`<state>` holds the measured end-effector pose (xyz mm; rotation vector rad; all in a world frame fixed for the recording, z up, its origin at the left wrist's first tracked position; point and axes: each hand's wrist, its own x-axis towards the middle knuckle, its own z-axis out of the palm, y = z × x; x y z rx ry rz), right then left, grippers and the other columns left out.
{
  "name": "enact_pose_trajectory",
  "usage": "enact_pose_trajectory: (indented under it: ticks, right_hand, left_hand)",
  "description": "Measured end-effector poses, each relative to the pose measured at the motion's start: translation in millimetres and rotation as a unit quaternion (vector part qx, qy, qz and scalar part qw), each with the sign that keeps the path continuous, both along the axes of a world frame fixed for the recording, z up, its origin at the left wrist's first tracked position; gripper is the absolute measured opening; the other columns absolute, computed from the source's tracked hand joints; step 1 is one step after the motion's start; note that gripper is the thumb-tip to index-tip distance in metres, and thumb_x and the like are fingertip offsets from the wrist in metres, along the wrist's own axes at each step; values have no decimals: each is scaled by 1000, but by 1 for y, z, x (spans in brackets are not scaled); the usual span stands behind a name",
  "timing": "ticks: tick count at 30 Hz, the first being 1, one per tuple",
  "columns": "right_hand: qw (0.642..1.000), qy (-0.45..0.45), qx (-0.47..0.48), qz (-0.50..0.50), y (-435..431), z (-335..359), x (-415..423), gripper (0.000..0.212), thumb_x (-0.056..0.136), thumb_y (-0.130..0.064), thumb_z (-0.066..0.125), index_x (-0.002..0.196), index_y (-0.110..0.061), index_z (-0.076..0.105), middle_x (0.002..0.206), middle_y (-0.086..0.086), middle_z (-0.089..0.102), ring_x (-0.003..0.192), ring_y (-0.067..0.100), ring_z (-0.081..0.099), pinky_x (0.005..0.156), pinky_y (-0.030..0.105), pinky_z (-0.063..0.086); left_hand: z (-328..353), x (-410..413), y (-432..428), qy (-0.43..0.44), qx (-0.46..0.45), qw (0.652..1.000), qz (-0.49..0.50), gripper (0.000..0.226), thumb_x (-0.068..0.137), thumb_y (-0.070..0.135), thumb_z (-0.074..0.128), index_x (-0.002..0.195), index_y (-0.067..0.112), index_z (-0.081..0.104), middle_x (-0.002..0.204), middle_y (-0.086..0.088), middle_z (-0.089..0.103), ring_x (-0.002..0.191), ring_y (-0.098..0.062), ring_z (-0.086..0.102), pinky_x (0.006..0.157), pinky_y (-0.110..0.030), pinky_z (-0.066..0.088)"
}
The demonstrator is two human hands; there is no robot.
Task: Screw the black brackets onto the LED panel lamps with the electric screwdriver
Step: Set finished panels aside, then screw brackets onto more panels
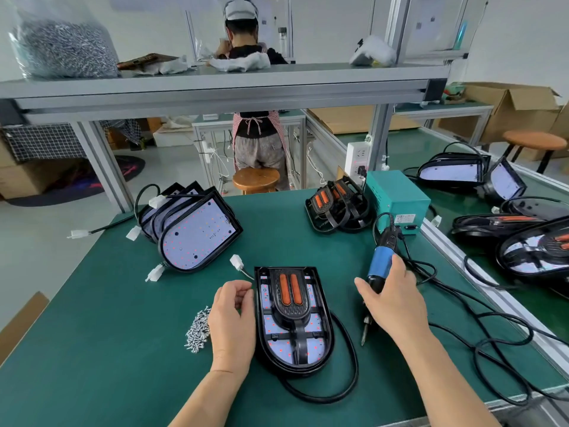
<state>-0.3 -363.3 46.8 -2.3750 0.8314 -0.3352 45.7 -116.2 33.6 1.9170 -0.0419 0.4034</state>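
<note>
— Green mat [92,349] under your forearms. On it, low centre, lies the LED panel lamp [320,326], board side up. The black bracket [291,306] sits on top, its two orange strips toward the far end.
— And my hands?
— Your left hand [232,315] lies against the lamp's left rim, fingers curled in; whether they pinch anything I cannot tell. Your right hand [395,300] is wrapped round the electric screwdriver [381,265], right of the lamp. Its bit slants down toward the mat and is off the lamp.
— Screws?
— A loose pile of screws [198,329] lies just left of your left hand.
— Farther out?
— Mid-left leans a stack of bare lamps [197,232]. Centre right, lamps with brackets [337,208] on them stand beside a teal power box [397,195]. Upper left, a clear bag of screws [61,47] sits on the shelf [215,84]. Beyond the shelf, upper centre, a person [258,140] in an apron has their back turned.
</note>
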Motion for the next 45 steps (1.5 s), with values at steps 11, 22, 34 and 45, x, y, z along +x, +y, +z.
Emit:
enact_pose_trajectory:
  ticks: [11, 22, 34, 45]
  right_hand:
    - [967, -90, 222, -92, -6, 4, 3, 69, 76, -31, 73, 135, -23, 38, 83, -2, 66, 65, 16, 65, 56, 31, 43]
    - [718, -312, 622, 11, 2, 33, -8, 41, 93, -51, 63, 102, -11, 60, 74, 11, 62, 51, 18, 52, 39, 20, 43]
    - [573, -382, 719, 88, 35, 79, 13, 37, 84, -36, 69, 116, -19, 64, 78, -3, 57, 61, 10, 52, 54, 22, 34]
    - [581, -476, 651, -107, 49, 108, 21, 24, 84, -27, 79, 97, -24, 59, 69, -9, 64, 57, 3, 59, 61, 22, 46]
  left_hand:
    - [1, 0, 1, 31, -1, 999, 8, 18, 93, 0, 61, 91, 17, 65, 94, 0, 64, 86, -7, 60, 75, -15, 43]
    - [17, -7, 5, 17, -83, 996, 29, 28, 93, 4, 64, 86, 31, 67, 88, 2, 70, 86, -15, 64, 79, -20, 47]
    - [56, -21, -15, 72, -82, 982, -153, 28, 87, 1, 71, 77, 27, 73, 77, 4, 73, 75, -16, 67, 73, -24, 54]
    - [61, -39, -27, 128, -219, 945, -205, 23, 85, -4, 72, 81, 18, 76, 85, -13, 74, 78, -17, 69, 74, -21, 54]
